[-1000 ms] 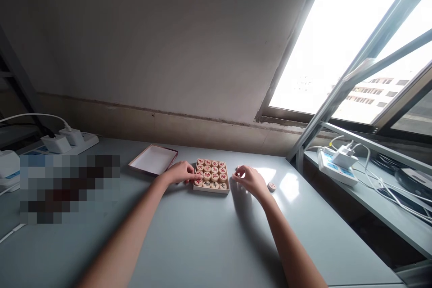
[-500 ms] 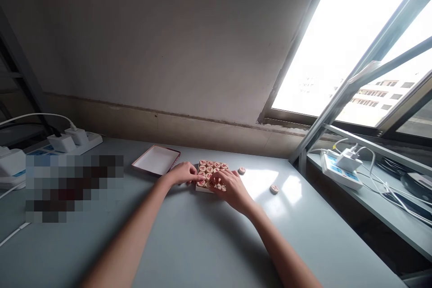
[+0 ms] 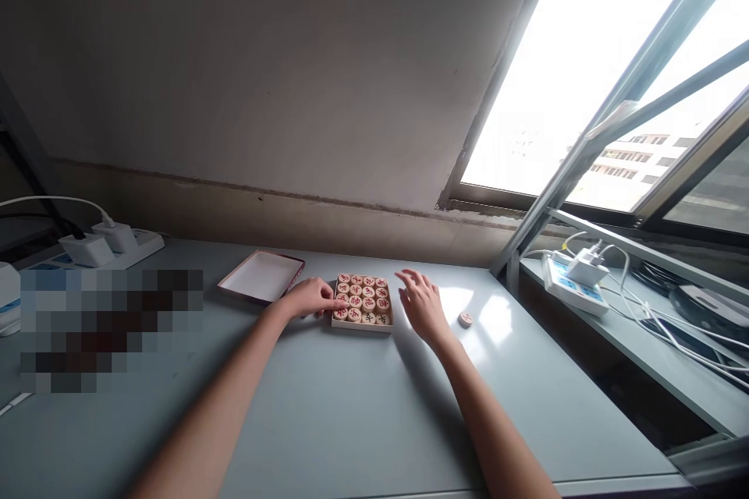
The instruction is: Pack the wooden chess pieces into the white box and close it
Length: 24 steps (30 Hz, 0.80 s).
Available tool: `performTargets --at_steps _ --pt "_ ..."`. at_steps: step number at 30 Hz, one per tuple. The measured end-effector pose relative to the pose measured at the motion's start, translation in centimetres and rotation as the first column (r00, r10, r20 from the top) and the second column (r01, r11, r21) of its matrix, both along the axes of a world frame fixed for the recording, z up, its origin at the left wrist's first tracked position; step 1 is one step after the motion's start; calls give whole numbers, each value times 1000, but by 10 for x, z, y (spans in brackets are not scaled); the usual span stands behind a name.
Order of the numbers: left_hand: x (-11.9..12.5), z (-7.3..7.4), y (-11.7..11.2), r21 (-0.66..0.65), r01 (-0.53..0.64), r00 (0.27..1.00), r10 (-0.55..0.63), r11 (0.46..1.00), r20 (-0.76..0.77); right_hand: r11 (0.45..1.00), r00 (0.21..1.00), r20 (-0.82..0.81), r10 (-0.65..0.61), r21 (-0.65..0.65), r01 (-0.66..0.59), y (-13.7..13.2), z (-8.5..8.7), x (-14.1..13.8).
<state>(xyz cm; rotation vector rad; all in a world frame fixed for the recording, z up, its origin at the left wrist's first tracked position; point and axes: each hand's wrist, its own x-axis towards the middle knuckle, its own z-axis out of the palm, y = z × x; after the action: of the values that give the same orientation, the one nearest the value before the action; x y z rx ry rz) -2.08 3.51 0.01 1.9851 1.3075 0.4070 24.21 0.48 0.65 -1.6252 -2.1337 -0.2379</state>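
A shallow box (image 3: pixel 363 330) holds round wooden Chinese chess pieces (image 3: pixel 368 302) in rows, with characters on their faces. My left hand (image 3: pixel 309 298) grips the box at its left side, thumb over the edge on the near-left pieces and fingers curled by the wall. My right hand (image 3: pixel 422 304) hovers just right of the box, fingers stretched and apart, nothing visible in it. It covers the table spot where a loose piece lay. Farther right, one loose chess piece (image 3: pixel 465 320) lies on the table.
Behind my left hand lies an open box lid (image 3: pixel 262 276), white inside. Power strips with plugs (image 3: pixel 111 245) stand at the left, beside a blurred patch. On the right, a metal frame (image 3: pixel 530 238) and a shelf with a power strip (image 3: pixel 576 284) and cables border the table.
My right hand has lifted off the pieces in the box and moved right, its fingers spreading. My left hand stays at the box's left side. The view has shifted slightly.
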Motion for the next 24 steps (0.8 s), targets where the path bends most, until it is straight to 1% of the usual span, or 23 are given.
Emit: performTargets --at_steps 1,3,5,8,9,11,13,15,17,19,24 --pt "0 -1 1 4 1 1000 -1 1000 -4 998 999 16 -50 -33 51 4 -4 8" --pt "-1 -3 2 17 5 1000 -4 1000 -11 989 997 29 -70 -126 73 9 -11 20" --pt "-1 -4 2 26 8 1000 -8 1000 -10 981 1000 -6 -27 -195 25 10 -13 26" --pt "-1 -3 2 24 13 1000 -12 1000 -4 972 991 -132 18 -229 -48 4 -2 26" --pt "-1 -3 2 23 13 1000 -13 1000 -2 968 982 -183 41 -236 -84 1 4 24" --pt "-1 -2 1 30 15 1000 -15 999 1 944 945 -305 123 -259 -206 -5 18 20" --pt "-1 -2 1 41 13 1000 -13 999 3 902 885 -413 213 -266 -341 -11 29 13" --pt "-1 -1 0 39 15 1000 -16 999 7 858 836 -468 287 -263 -441 -16 35 4" --pt "0 1 -1 32 21 1000 -21 999 9 829 816 -459 350 -254 -498 -20 35 -5" --pt "0 2 -2 33 21 1000 -21 999 5 813 812 -422 402 -243 -529 -23 32 -14" --pt "1 1 -1 47 15 1000 -15 999 -13 808 807 -365 464 -200 -555 -25 24 -25"
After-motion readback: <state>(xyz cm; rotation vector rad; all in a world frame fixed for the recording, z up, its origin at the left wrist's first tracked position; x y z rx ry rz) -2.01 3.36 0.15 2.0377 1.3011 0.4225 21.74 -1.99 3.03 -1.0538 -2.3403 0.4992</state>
